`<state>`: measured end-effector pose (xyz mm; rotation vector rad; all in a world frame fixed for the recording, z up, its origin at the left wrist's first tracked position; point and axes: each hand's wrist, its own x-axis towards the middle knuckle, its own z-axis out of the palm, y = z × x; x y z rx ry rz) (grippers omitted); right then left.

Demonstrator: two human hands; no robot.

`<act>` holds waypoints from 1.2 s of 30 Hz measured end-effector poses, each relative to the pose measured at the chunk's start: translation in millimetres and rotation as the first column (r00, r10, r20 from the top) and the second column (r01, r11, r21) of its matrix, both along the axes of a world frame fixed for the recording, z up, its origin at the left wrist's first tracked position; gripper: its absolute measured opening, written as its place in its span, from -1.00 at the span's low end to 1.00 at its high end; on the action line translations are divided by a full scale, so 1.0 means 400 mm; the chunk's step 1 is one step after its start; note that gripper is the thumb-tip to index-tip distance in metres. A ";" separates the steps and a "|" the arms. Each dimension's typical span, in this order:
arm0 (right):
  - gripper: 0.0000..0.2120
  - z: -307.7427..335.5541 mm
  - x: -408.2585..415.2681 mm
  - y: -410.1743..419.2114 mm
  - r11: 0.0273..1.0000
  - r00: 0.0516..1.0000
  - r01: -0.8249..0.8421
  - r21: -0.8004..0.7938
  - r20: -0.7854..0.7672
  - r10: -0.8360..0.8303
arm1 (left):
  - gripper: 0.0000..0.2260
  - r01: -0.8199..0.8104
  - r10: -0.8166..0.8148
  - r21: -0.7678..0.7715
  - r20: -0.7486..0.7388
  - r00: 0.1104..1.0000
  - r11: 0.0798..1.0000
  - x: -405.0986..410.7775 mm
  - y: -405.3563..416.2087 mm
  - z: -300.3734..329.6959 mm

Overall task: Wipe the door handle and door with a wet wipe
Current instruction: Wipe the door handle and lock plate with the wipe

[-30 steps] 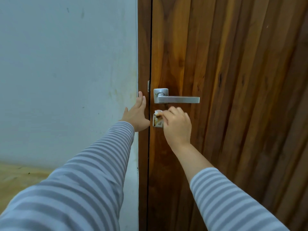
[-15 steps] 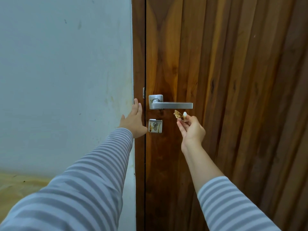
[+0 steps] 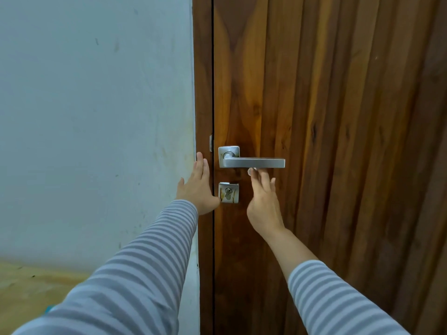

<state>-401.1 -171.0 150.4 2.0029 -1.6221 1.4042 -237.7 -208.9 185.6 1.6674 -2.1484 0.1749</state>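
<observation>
Broadly, the brown wooden door (image 3: 338,117) fills the right side, shut against its frame (image 3: 202,93), with a pale wall (image 3: 96,117) to the left. Two arms in grey striped sleeves (image 3: 135,274) reach forward. The left hand (image 3: 197,187) lies flat on the frame with fingers spread, gripping nothing. The right hand (image 3: 263,201) rises beneath the silver door handle (image 3: 254,162), its fingertips (image 3: 256,172) pinched together just under the lever's lower edge. Between those fingertips a small white bit of the wet wipe (image 3: 249,170) shows, touching the lever's underside. Below the handle sits the square lock plate (image 3: 228,192), stained, between both hands.
</observation>
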 end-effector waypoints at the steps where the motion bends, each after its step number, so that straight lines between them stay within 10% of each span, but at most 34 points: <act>1: -0.36 -0.005 -0.002 -0.008 0.999 0.997 0.035 -0.007 -0.062 -0.036 | -0.06 -0.004 0.004 -0.008 -0.005 1.000 1.000 -0.003 -0.003 -0.002; 13: -0.44 0.059 -0.034 -0.119 0.945 0.848 0.279 -0.172 -0.417 -0.327 | -0.04 -0.034 0.033 -0.035 -0.024 0.999 0.999 -0.013 -0.015 -0.017; 36: -0.43 0.015 -0.015 -0.101 0.951 0.871 0.261 -0.163 -0.385 -0.305 | -0.04 -0.052 0.052 -0.008 -0.006 0.999 0.999 -0.023 -0.002 -0.010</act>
